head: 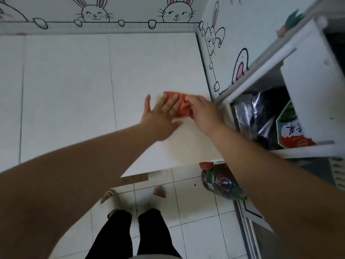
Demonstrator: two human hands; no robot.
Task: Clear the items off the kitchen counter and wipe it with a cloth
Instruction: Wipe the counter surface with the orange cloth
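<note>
Now both arms reach forward over the table [74,90]: the left hand [160,118] presses flat, fingers spread, on the orange cloth [184,109], and just beside it the right hand [203,113] grips the cloth.

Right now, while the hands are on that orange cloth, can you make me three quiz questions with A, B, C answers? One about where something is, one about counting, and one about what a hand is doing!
1. Where is the crumpled orange-red cloth?
A) on the tiled floor
B) on the white counter, near its right edge
C) on a shelf

2. How many hands touch the cloth?
A) none
B) one
C) two

3. What is the left hand doing?
A) making a fist
B) lying on the cloth with straight fingers
C) holding a bottle

Answers:
1 B, because the cloth lies on the counter top, far over to the right.
2 C, because the left hand and the right hand are both on it.
3 B, because its fingers stretch out straight over the cloth.
</note>
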